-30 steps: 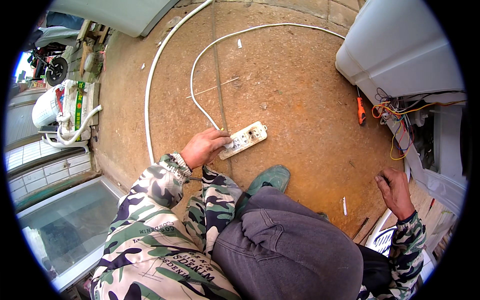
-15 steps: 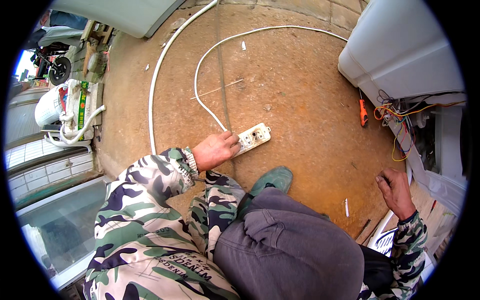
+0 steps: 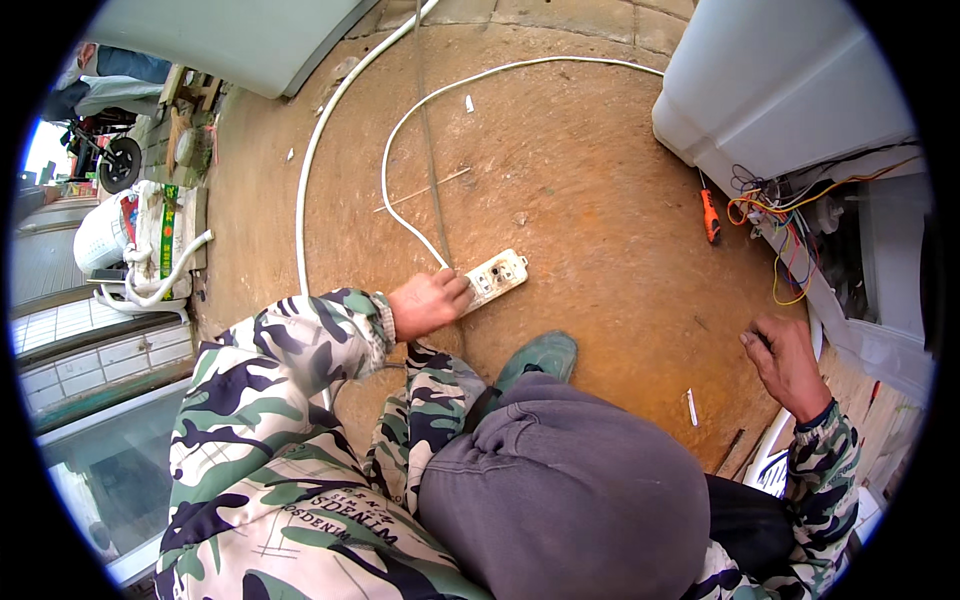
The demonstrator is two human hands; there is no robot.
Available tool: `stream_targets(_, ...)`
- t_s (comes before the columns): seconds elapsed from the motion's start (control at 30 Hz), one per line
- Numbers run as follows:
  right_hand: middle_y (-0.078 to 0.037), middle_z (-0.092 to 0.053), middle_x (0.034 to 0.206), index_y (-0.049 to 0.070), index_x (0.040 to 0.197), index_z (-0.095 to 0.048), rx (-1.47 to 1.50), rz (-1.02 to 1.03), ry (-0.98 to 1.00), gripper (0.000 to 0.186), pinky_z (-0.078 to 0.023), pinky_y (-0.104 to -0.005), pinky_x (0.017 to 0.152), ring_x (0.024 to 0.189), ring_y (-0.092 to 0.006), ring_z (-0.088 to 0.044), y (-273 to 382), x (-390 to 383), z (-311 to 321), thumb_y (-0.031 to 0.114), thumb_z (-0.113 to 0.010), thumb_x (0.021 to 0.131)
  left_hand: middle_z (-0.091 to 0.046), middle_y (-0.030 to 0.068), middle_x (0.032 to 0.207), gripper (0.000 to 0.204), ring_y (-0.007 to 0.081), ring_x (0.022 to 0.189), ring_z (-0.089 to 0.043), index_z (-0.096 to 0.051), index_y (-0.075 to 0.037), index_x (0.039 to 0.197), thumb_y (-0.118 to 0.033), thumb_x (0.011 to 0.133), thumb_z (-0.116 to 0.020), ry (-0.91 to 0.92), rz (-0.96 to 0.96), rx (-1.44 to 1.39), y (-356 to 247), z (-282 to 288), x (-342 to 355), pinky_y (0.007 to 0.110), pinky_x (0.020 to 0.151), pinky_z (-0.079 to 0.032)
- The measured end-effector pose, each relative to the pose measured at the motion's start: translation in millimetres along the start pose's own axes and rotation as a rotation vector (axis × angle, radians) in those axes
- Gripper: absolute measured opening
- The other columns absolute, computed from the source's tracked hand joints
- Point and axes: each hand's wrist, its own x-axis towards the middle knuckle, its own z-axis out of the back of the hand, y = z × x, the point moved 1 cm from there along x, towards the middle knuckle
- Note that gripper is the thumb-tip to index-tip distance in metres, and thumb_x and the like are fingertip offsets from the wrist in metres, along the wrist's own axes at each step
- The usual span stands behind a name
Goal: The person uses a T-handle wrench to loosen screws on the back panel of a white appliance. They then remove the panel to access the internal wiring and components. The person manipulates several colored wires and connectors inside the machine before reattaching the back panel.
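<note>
My left hand (image 3: 432,304) is closed around the near-left end of a worn white power strip (image 3: 496,279), covering part of it. The strip lies tilted on the brown ground, with its dark-stained sockets facing up, and a thin white cord (image 3: 386,165) runs from its covered end. My right hand (image 3: 788,366) is held above the ground at the right, fingers loosely curled, with nothing visible in it. It is closest to an opened white appliance (image 3: 770,80) with loose colored wires (image 3: 785,213). An orange-handled screwdriver (image 3: 710,217) stands against the appliance's edge.
A thicker white hose (image 3: 308,190) curves along the left. A thin stick (image 3: 425,190) and white scraps lie on the ground. My green shoe (image 3: 540,358) is just beyond my knee. Another pale appliance (image 3: 240,40) stands at the far left, and a white bucket (image 3: 103,236) farther left.
The view has shifted slightly, so the ground objects and appliance appear a little left. My left hand stays on the power strip; my right hand has barely moved.
</note>
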Motion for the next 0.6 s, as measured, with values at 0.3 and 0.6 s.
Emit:
stream_targets(0.3,-0.025,-0.057,0.076,-0.006,0.080,-0.058,0.069,0.039,-0.015,0.019,-0.042,-0.0491,0.064,0.074,-0.0453,-0.056,-1.5,3.2,-6.8,0.010,-0.067,0.088,-0.064,0.0191,0.124,0.043,0.0289,0.091,-0.069,-0.064,0.005,0.120,-0.011,0.081,-0.062,-0.063,-0.063,-0.024,9.0,-23.9,-4.8,0.038,0.067,-0.061)
stream_targets(0.6,-0.026,-0.061,0.077,-0.003,0.079,-0.062,-0.060,0.110,-0.023,0.024,-0.045,-0.0543,0.068,0.077,-0.0468,-0.060,-0.7,-0.1,2.5,0.018,-0.066,0.090,-0.064,0.0155,0.105,0.036,0.0319,0.084,-0.071,-0.061,-0.003,0.114,-0.010,0.079,-0.064,0.101,0.053,-0.037,5.0,-23.3,12.6,0.042,0.063,-0.060)
